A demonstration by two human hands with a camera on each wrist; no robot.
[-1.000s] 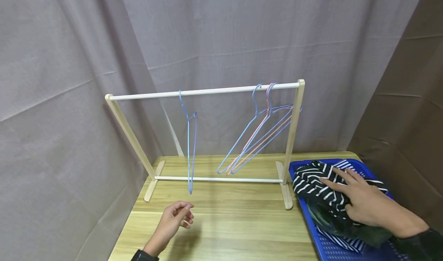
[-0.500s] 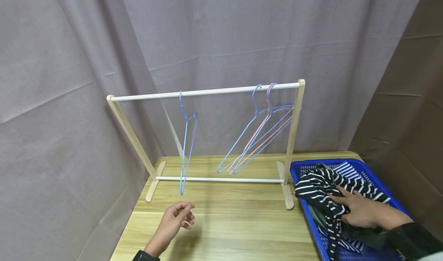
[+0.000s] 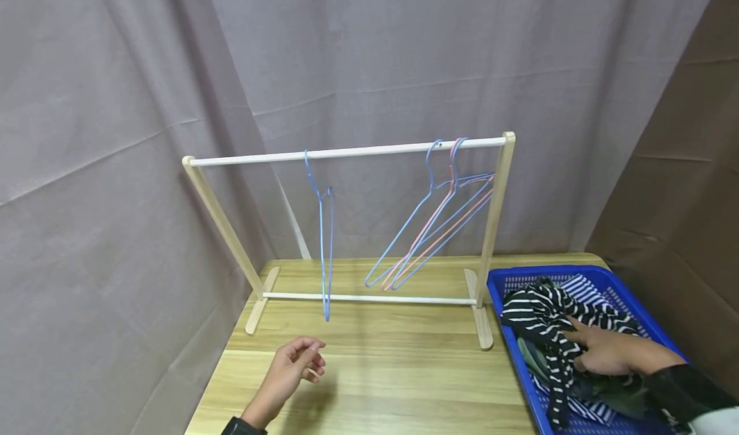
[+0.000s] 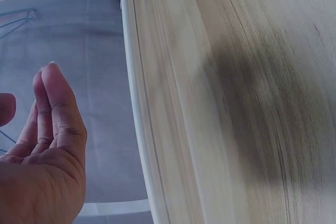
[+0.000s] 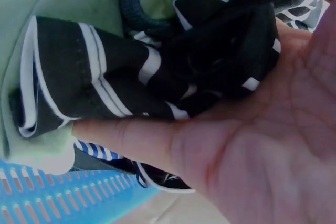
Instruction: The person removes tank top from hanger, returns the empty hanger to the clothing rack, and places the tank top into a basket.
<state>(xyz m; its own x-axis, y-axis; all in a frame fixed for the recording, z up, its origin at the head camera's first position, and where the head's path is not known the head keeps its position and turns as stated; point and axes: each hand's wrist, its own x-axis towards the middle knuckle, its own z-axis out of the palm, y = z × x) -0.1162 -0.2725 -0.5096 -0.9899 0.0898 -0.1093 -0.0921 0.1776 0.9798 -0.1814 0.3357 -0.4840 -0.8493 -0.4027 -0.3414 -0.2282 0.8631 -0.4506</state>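
My right hand (image 3: 609, 350) is down in the blue basket (image 3: 501, 269), among the folds of a black-and-white striped garment (image 3: 534, 313). In the right wrist view the striped cloth (image 5: 118, 72) lies bunched between thumb and fingers; the thumb (image 5: 126, 137) runs along its lower edge, and most fingers are hidden by the cloth. A narrow striped strip of the garment hangs toward the basket's front. My left hand (image 3: 288, 372) hovers over the table in front of the rack, fingers loosely curled, holding nothing. The left wrist view shows that hand (image 4: 50, 145) with its fingertips upward.
A wooden rack with a white top rail (image 3: 369, 151) stands on the table (image 3: 375, 364). One blue hanger (image 3: 324, 255) hangs at left; blue and pink hangers (image 3: 424, 236) cluster at right. Green cloth (image 3: 534, 355) and blue-striped cloth (image 3: 580, 290) lie in the basket. Grey curtains (image 3: 369, 56) stand behind.
My right hand has moved lower into the basket from atop the striped garment, bunching it and leaving a strip dangling. The left blue hanger swings slightly. My left hand has stayed still.
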